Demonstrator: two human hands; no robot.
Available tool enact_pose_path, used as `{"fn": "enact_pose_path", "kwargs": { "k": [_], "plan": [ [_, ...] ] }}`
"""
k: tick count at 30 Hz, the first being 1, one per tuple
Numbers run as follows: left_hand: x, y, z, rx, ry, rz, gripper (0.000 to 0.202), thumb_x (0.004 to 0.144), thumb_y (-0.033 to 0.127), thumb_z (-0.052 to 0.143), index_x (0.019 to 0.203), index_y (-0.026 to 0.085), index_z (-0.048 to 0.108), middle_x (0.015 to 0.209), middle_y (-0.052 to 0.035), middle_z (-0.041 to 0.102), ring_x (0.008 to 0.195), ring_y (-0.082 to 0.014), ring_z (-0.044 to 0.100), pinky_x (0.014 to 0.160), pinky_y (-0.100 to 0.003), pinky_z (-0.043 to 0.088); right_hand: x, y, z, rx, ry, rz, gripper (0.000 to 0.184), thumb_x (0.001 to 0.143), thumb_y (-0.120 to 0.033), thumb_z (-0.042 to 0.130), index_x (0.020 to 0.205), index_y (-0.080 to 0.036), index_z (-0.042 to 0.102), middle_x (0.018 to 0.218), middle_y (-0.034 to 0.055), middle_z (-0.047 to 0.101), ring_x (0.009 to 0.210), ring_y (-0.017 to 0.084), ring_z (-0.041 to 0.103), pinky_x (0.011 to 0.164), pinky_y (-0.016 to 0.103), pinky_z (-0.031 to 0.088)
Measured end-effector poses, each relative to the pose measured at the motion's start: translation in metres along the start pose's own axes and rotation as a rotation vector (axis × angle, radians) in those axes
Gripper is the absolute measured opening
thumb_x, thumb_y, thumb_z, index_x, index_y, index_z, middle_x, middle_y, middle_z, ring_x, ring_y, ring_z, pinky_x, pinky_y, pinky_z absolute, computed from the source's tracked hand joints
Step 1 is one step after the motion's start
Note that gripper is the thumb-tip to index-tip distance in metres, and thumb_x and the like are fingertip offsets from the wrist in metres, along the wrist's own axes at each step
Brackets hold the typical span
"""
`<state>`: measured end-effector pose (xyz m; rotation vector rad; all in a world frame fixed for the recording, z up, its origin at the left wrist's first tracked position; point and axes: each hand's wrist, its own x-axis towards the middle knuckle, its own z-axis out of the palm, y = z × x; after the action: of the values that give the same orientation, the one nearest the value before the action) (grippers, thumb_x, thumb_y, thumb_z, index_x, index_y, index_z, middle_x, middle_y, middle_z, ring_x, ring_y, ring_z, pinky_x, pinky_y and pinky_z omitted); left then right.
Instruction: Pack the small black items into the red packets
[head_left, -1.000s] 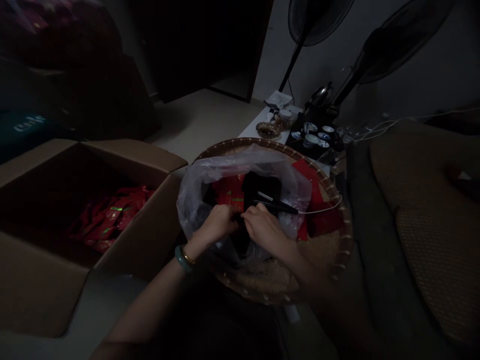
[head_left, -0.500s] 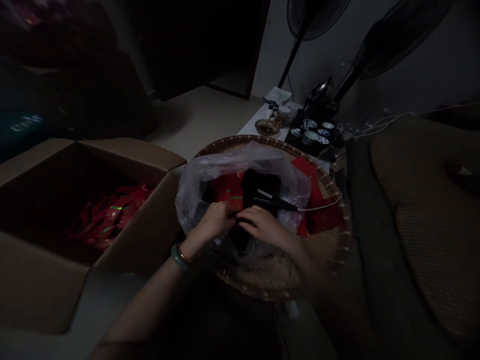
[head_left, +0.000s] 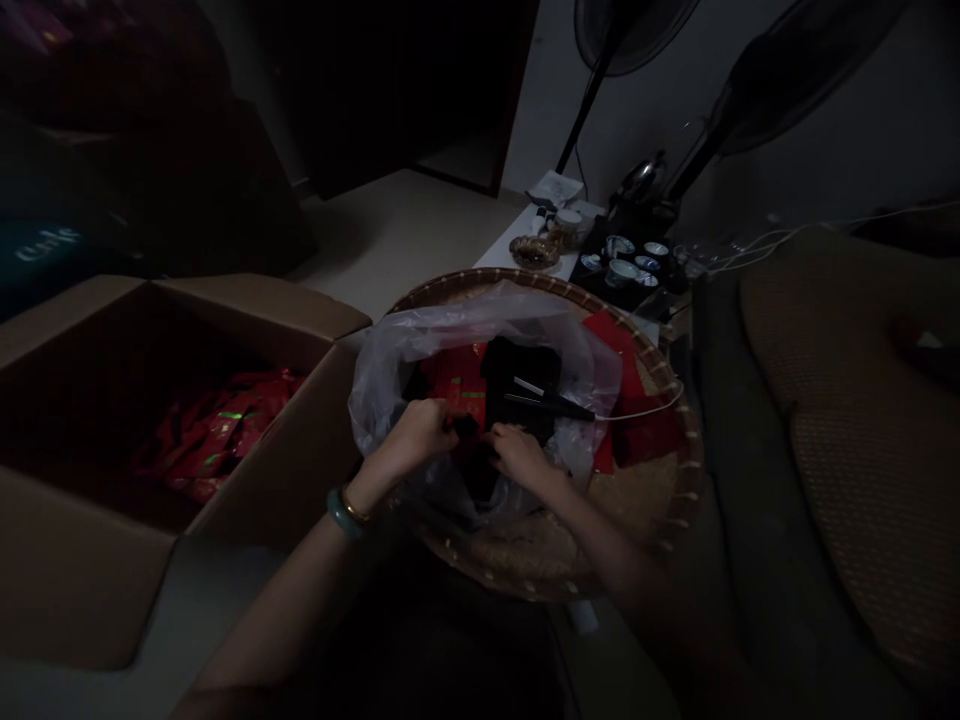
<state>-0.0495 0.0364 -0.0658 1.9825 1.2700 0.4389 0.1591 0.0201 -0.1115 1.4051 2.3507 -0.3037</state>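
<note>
My left hand (head_left: 421,434), with a green bangle and a gold-coloured one at the wrist, is closed over the near part of an open clear plastic bag (head_left: 390,345). Close to its right, my right hand (head_left: 519,455) is also closed, fingers curled inward. Something dark and red lies between the fingertips, too dim to make out. Just beyond them, red packets (head_left: 465,375) with green marks lie inside the bag beside a black mass (head_left: 523,360). A black two-pronged tool (head_left: 559,404) with a white cord rests on top.
The bag sits in a round woven tray (head_left: 637,520) with red sheets (head_left: 626,365) at its right. At left stands an open cardboard box (head_left: 262,475) holding more red packets (head_left: 232,420). Teacups (head_left: 622,272) and two fans are behind; a woven seat (head_left: 862,450) is at right.
My hands have moved apart: the left a little to the left, the right slightly right and down. More of the dark and red material shows between them.
</note>
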Motion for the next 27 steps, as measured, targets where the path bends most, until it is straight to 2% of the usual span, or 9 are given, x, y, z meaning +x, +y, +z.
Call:
{"fn": "enact_pose_path", "kwargs": {
  "k": [5,10,14,17,21,27],
  "plan": [
    [0.001,-0.002,0.002,-0.023,0.014,0.001,0.042,0.066,0.011,0.049,0.101,0.022,0.068,0.084,-0.0031,0.070,0.070,-0.0151,0.060,0.063,-0.021,0.040,0.001,0.007,0.004,0.089,0.085,0.033,0.026,0.075,-0.020,0.058,0.101,-0.022,0.061,0.094,0.0054,0.058,0.089,0.019,0.057,0.072,0.028,0.043],
    [0.002,-0.004,0.005,-0.026,0.027,-0.017,0.041,0.065,0.011,0.049,0.100,0.020,0.068,0.086,-0.0038,0.070,0.072,-0.0155,0.061,0.064,-0.021,0.040,-0.003,0.024,0.003,0.414,0.271,0.073,0.019,0.073,-0.016,0.057,0.089,-0.019,0.066,0.084,0.0024,0.060,0.073,0.012,0.058,0.064,0.022,0.043],
    [0.003,-0.002,0.006,-0.024,0.007,0.006,0.039,0.067,0.013,0.049,0.100,0.020,0.068,0.081,-0.0039,0.069,0.067,-0.0146,0.059,0.060,-0.021,0.038,-0.011,0.030,-0.012,0.664,0.435,0.103,0.013,0.070,-0.018,0.058,0.080,-0.015,0.067,0.071,0.0017,0.061,0.059,0.011,0.055,0.054,0.022,0.042],
    [0.004,0.001,0.007,-0.001,0.007,0.042,0.037,0.067,0.013,0.049,0.097,0.021,0.069,0.077,-0.0031,0.067,0.064,-0.0137,0.057,0.058,-0.021,0.035,-0.018,0.023,-0.032,0.773,0.534,0.098,0.014,0.069,-0.023,0.060,0.078,-0.014,0.067,0.070,0.0024,0.062,0.058,0.011,0.055,0.051,0.021,0.041],
    [0.004,0.004,0.008,0.011,0.009,0.050,0.033,0.067,0.013,0.050,0.092,0.020,0.069,0.073,-0.0026,0.066,0.063,-0.0129,0.056,0.056,-0.020,0.034,-0.021,0.001,-0.057,0.795,0.599,0.044,0.014,0.069,-0.023,0.060,0.078,-0.015,0.067,0.070,0.0024,0.061,0.055,0.010,0.054,0.049,0.019,0.041],
    [0.003,0.001,0.011,-0.013,0.033,0.062,0.038,0.066,0.013,0.050,0.098,0.021,0.068,0.076,-0.0037,0.067,0.063,-0.0141,0.056,0.056,-0.022,0.033,-0.012,-0.028,-0.068,0.659,0.601,0.010,0.012,0.072,-0.016,0.057,0.075,-0.018,0.068,0.068,0.0017,0.063,0.055,0.009,0.056,0.053,0.019,0.044]
  ]
}}
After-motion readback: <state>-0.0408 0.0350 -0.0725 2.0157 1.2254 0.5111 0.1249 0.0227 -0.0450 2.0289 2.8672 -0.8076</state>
